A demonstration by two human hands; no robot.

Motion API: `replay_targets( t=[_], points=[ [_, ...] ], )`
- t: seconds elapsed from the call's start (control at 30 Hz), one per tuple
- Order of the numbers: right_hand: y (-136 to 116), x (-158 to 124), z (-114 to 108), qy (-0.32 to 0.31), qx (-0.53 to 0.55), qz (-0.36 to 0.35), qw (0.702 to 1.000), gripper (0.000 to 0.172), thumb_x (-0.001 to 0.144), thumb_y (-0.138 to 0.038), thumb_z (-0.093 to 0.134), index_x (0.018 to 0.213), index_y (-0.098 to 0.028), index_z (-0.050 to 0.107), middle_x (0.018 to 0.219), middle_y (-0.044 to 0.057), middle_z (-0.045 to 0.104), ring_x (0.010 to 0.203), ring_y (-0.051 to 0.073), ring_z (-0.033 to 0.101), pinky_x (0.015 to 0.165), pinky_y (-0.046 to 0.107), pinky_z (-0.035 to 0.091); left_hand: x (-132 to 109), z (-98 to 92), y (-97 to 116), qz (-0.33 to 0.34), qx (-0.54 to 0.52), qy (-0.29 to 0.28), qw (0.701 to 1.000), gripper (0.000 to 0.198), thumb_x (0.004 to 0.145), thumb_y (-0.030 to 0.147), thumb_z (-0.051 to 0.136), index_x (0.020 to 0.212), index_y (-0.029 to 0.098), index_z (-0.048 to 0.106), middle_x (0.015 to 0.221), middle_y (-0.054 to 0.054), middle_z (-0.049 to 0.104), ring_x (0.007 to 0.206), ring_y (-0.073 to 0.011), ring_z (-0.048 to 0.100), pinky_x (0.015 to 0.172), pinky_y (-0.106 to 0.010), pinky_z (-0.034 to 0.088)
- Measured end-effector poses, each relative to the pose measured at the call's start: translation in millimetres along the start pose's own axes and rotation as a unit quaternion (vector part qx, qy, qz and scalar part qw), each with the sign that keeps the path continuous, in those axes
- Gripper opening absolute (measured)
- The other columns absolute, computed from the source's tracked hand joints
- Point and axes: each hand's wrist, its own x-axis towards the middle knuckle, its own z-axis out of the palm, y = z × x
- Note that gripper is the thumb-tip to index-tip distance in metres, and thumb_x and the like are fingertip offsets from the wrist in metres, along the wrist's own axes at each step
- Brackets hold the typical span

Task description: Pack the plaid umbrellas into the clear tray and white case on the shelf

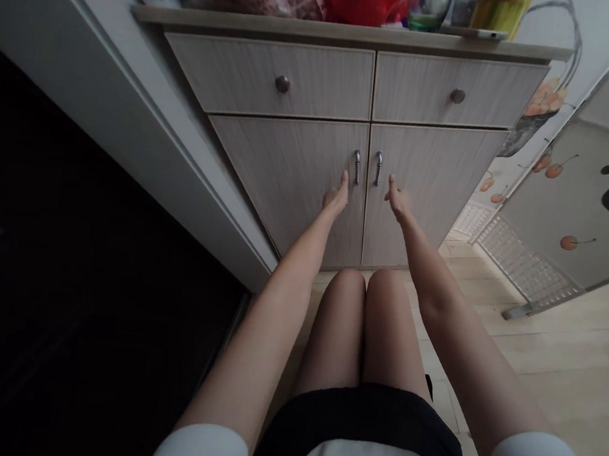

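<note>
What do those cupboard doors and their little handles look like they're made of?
The cupboard doors look like wood-grain laminate or veneer, pale grey-brown and matt, with fine straight grain lines; solid wood cannot be ruled out. The handles look like metal, silvery and polished, catching bright glints.

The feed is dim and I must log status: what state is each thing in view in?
Left drawer: shut.
Right drawer: shut.
Left door: shut.
Right door: shut.
Left hand: open, beside left handle, not closed on it.
Right hand: open, beside right handle, not closed on it.
</note>
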Motion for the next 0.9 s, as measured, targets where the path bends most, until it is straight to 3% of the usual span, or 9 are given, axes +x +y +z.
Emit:
replay_targets(
  t=[0.1,0.2,0.33,0.43,0.53,0.67,0.9],
  points=[
    [-8,18,10,0.030,-0.026,-0.010,0.999,0.066,0.094,-0.073,0.034,0.088,-0.017,0.067,0.086,0.014,0.067,0.091,0.028,0.065,0.087,0.042,0.048,8,2.2,14,0.053,0.044,0.072,0.995,0.072,0.093,0.074,0.027,0.066,0.019,0.065,0.073,-0.018,0.066,0.084,-0.0318,0.067,0.070,-0.039,0.044],
    [-16,40,21,0.068,-0.036,-0.039,0.996,0.054,0.096,-0.064,0.042,0.109,-0.015,0.063,0.103,0.017,0.068,0.102,0.029,0.064,0.095,0.044,0.047,20,6.5,25,0.106,0.059,0.124,0.985,0.054,0.101,0.055,0.033,0.082,0.018,0.067,0.090,-0.019,0.071,0.095,-0.0306,0.067,0.077,-0.038,0.045],
    [-18,60,31,0.037,-0.030,-0.065,0.997,0.054,0.098,-0.064,0.037,0.108,-0.017,0.061,0.106,0.017,0.066,0.108,0.030,0.062,0.099,0.047,0.045,37,19.2,26,0.144,0.013,0.104,0.984,0.029,0.101,0.040,0.045,0.099,0.018,0.064,0.110,-0.018,0.070,0.109,-0.0281,0.064,0.092,-0.037,0.045],
    [-16,64,39,0.002,-0.001,-0.085,0.996,0.058,0.099,-0.066,0.028,0.106,-0.019,0.061,0.102,0.015,0.066,0.109,0.029,0.061,0.100,0.045,0.044,46,32.4,21,0.157,-0.035,0.051,0.986,0.028,0.102,0.039,0.043,0.098,0.019,0.063,0.107,-0.016,0.070,0.110,-0.0275,0.064,0.097,-0.039,0.045],
    [-15,62,45,-0.006,0.035,-0.081,0.996,0.062,0.100,-0.067,0.022,0.110,-0.019,0.059,0.102,0.014,0.064,0.109,0.028,0.060,0.101,0.045,0.044,50,42.9,18,0.132,-0.081,0.013,0.988,0.032,0.104,0.040,0.037,0.100,0.020,0.061,0.095,-0.012,0.070,0.101,-0.0259,0.068,0.096,-0.041,0.047],
    [-17,52,46,-0.007,0.072,-0.083,0.994,0.062,0.100,-0.066,0.020,0.115,-0.018,0.056,0.104,0.013,0.062,0.113,0.028,0.058,0.102,0.045,0.042,45,47.4,16,0.112,-0.108,0.015,0.988,0.032,0.104,0.041,0.036,0.101,0.020,0.060,0.091,-0.010,0.068,0.095,-0.0241,0.069,0.094,-0.041,0.049],
    [-30,3,25,0.020,0.036,-0.086,0.995,0.054,0.104,-0.053,0.013,0.110,-0.018,0.055,0.104,0.012,0.061,0.101,0.023,0.057,0.098,0.039,0.044,0,39.1,8,0.125,-0.096,0.047,0.986,0.039,0.105,0.046,0.030,0.099,0.020,0.059,0.089,-0.009,0.066,0.092,-0.0225,0.068,0.087,-0.036,0.048]
  ],
)
